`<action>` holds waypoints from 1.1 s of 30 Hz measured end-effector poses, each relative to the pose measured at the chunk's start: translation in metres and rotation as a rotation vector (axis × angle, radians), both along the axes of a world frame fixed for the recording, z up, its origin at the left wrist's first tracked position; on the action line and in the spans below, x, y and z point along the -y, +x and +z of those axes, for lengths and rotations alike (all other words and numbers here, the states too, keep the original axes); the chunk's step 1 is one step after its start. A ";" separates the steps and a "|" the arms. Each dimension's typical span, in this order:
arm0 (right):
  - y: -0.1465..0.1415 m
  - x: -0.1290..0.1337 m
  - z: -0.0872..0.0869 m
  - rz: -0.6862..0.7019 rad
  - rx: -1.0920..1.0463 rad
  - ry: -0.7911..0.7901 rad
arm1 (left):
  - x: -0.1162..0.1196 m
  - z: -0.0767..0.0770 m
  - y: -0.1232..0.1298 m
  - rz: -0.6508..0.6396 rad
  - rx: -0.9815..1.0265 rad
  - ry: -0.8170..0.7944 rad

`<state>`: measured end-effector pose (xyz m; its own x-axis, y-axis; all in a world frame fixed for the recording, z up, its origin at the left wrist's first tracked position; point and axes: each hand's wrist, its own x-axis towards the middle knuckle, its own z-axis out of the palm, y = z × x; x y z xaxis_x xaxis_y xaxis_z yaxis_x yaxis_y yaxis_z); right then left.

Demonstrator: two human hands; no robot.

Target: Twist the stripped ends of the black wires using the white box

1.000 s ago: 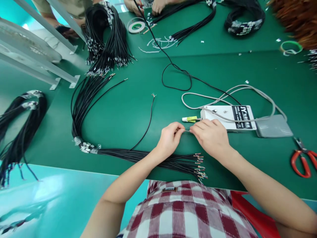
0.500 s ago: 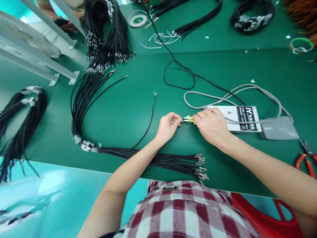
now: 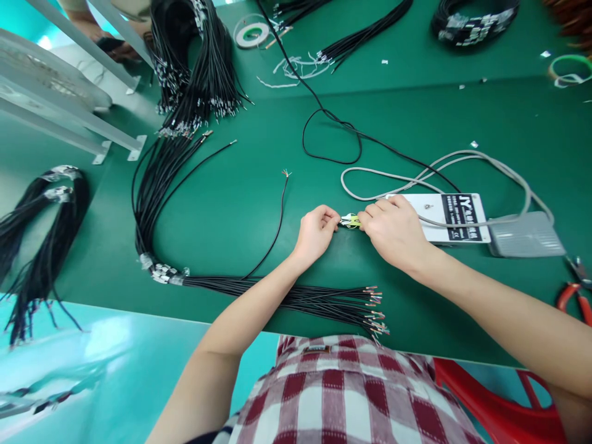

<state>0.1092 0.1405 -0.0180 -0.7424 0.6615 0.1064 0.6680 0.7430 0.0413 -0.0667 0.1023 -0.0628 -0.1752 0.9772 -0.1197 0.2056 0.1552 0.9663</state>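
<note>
My left hand is closed in a pinch at the table's middle; what its fingertips hold is too small to make out. Facing it, my right hand is wrapped round a small yellow-green tool with a pale tip, whose exact kind is unclear. That tip reaches right up to my left fingertips. Below my left forearm runs a bundle of black cables with stripped, coloured wire ends. One single black cable curves away from the bundle, its thin wires fanned out at the top.
Beside my right hand lies a white box with a black label, next to a grey pedal and looped grey cord. Red-handled pliers rest at the right edge. More black cable bundles lie back left, near a metal frame.
My hands stay almost in place, the left fingertips now slightly closer to the yellow-green tool's tip. The whole view has shifted a little.
</note>
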 end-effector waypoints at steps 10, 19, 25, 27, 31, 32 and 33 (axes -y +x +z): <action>0.030 0.020 0.015 -0.011 -0.094 0.129 | 0.000 0.003 0.002 0.015 -0.062 -0.006; 0.089 0.076 -0.013 -0.258 -0.460 0.167 | 0.001 0.003 0.003 0.034 -0.064 -0.014; 0.085 0.071 -0.029 -0.271 -0.443 0.299 | 0.003 0.003 -0.003 0.040 -0.082 -0.010; 0.087 0.068 -0.031 -0.261 -0.455 0.321 | 0.006 0.001 -0.007 0.070 -0.065 -0.007; 0.086 0.069 -0.027 -0.236 -0.555 0.280 | 0.004 -0.001 -0.027 0.132 0.048 -0.028; 0.086 0.072 -0.024 -0.221 -0.592 0.245 | 0.001 0.002 -0.038 0.154 0.067 -0.014; 0.086 0.076 -0.022 -0.201 -0.627 0.205 | -0.004 0.008 -0.054 0.204 0.062 0.015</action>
